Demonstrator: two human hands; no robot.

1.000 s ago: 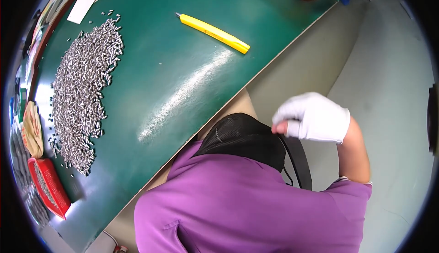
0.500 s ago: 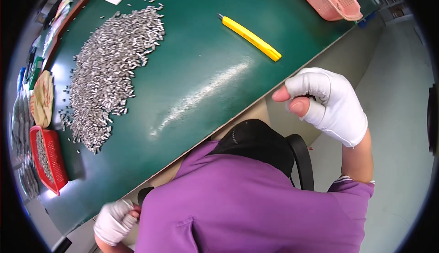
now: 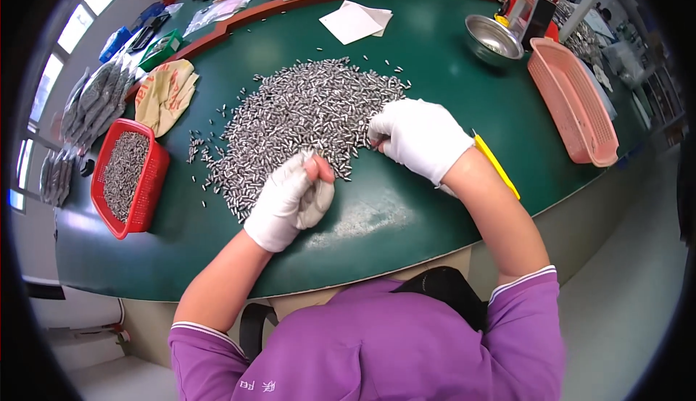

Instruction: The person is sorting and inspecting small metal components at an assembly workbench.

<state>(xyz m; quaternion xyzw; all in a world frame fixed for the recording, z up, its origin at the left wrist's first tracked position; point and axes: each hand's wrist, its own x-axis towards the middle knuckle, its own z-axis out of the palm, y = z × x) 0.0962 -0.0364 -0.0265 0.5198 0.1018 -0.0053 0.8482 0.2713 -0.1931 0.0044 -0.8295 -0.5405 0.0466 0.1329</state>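
Note:
A broad heap of small silvery metal pins (image 3: 290,111) lies on the green tabletop (image 3: 370,256). My left hand (image 3: 290,204), in a white fingerless glove, is at the heap's near edge. Its bare thumb and forefinger tips press together in a pinch, and anything between them is too small to make out. At the heap's right edge is my right hand (image 3: 422,138), gloved the same way, its fingers curled inward. Its fingertips are partly hidden under the hand, so what they hold does not show. A yellow utility knife (image 3: 496,165) lies beside my right forearm, partly covered by it.
On the left stands a red plastic basket (image 3: 148,187) holding more pins, with a tan cloth bag (image 3: 167,95) behind it. White paper (image 3: 355,22) lies beyond the heap. A metal bowl (image 3: 494,40) and a pink basket (image 3: 573,104) stand at the right.
My view has swung to face the table. Both hands have come from beyond the table's edge to the heap of pins; my right forearm now crosses the knife.

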